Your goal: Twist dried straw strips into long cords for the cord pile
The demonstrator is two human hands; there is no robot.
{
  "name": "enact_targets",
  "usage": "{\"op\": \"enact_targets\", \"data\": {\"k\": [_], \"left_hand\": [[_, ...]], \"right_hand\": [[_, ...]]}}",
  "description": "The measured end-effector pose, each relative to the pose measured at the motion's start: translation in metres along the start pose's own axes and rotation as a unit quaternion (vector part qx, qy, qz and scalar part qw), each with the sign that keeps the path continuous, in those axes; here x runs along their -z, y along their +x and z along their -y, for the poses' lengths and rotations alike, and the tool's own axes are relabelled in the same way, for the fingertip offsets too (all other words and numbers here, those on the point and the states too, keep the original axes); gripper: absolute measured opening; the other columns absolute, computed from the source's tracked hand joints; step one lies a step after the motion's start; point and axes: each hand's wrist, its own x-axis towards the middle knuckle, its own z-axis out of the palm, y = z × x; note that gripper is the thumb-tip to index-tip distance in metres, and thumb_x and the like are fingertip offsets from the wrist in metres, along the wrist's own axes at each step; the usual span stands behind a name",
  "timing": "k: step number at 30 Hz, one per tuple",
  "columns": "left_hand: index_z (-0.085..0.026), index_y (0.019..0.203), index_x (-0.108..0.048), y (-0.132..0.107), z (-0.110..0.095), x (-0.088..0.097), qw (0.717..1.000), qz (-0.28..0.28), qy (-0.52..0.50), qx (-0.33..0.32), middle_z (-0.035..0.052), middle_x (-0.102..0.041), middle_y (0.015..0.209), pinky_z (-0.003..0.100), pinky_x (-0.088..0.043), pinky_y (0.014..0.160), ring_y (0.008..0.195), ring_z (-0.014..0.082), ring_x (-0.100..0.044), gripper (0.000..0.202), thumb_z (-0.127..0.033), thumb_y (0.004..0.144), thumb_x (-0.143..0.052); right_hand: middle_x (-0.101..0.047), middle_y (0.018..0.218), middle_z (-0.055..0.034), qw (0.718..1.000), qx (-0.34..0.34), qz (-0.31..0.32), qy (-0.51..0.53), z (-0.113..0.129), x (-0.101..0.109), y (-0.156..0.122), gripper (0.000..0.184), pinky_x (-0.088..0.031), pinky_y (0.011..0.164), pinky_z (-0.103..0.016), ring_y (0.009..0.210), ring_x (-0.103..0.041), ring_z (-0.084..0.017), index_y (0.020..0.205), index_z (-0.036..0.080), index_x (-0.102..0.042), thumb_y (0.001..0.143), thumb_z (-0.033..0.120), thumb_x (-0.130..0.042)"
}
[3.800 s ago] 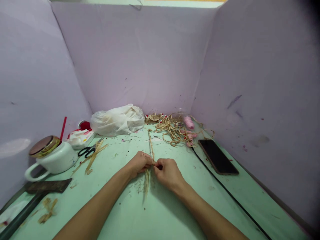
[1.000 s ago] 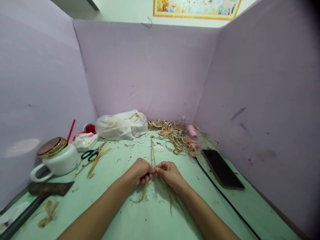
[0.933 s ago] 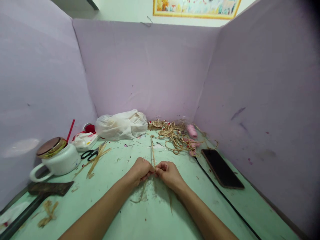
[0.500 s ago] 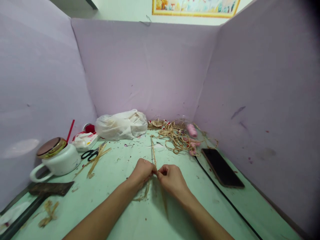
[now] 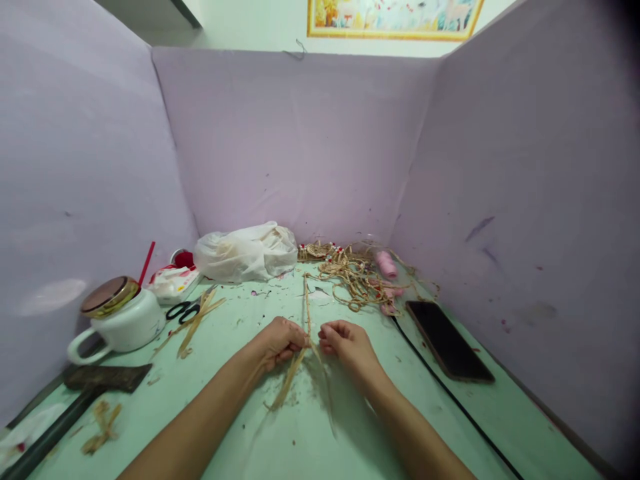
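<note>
My left hand [image 5: 280, 341] is closed, pinching the near end of a thin braided straw cord [image 5: 307, 307] that runs away from me across the green table. Below the pinch, loose straw strands [image 5: 290, 381] fan out toward me, and a single thin strand [image 5: 326, 393] trails down to the right. Just right of the cord is my right hand [image 5: 350, 347], its fingers loosely bent and slightly apart, with nothing visible in them. Its fingertips are close to the cord but look separate from it.
Tangled straw cord [image 5: 357, 277], a pink thread spool [image 5: 386, 265] and a white plastic bag [image 5: 247, 253] lie at the back. On the left are scissors [image 5: 183, 311], a white mug [image 5: 133, 323] and a hammer [image 5: 107, 379]. A phone [image 5: 450, 340] and black cable [image 5: 450, 393] lie right.
My right hand has come away from the pinch and moved slightly right, its fingers loosened. The left hand stays on the cord, and the strands below it now spread apart.
</note>
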Motion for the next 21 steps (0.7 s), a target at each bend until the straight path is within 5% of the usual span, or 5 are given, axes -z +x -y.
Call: {"op": "enact_targets", "data": {"k": [4, 8, 21], "left_hand": [[-0.015, 0.043, -0.043, 0.002, 0.003, 0.001, 1.000, 0.011, 0.004, -0.002, -0.0072, -0.032, 0.034, 0.020, -0.005, 0.032, 0.027, 0.0021, -0.021, 0.012, -0.020, 0.047, -0.054], [-0.015, 0.043, -0.044, 0.004, 0.005, 0.001, 1.000, 0.012, 0.015, -0.005, -0.0071, -0.032, 0.033, 0.019, -0.008, 0.031, 0.027, 0.0020, -0.020, 0.010, -0.017, 0.047, -0.052], [-0.012, 0.052, -0.057, 0.002, 0.001, 0.015, 0.988, 0.011, 0.152, 0.011, -0.0006, -0.048, 0.040, 0.020, -0.017, 0.031, 0.028, 0.0056, -0.028, 0.009, -0.020, 0.051, -0.054]], "right_hand": [[-0.048, 0.045, 0.0023, 0.978, -0.126, 0.134, 0.098, 0.000, -0.008, 0.003, 0.009, -0.032, 0.042, -0.019, 0.038, -0.039, -0.006, 0.060, 0.013, -0.053, 0.065, 0.021, -0.053], [-0.034, 0.036, 0.0081, 0.995, -0.075, 0.058, -0.002, -0.009, -0.013, 0.005, 0.009, -0.015, 0.038, -0.019, 0.033, -0.022, -0.003, 0.054, 0.014, -0.050, 0.063, 0.015, -0.051], [-0.037, 0.038, 0.0067, 0.998, -0.035, 0.043, -0.035, -0.017, -0.015, 0.007, 0.009, -0.016, 0.041, -0.021, 0.038, -0.025, -0.005, 0.051, 0.014, -0.051, 0.059, 0.019, -0.049]]}}
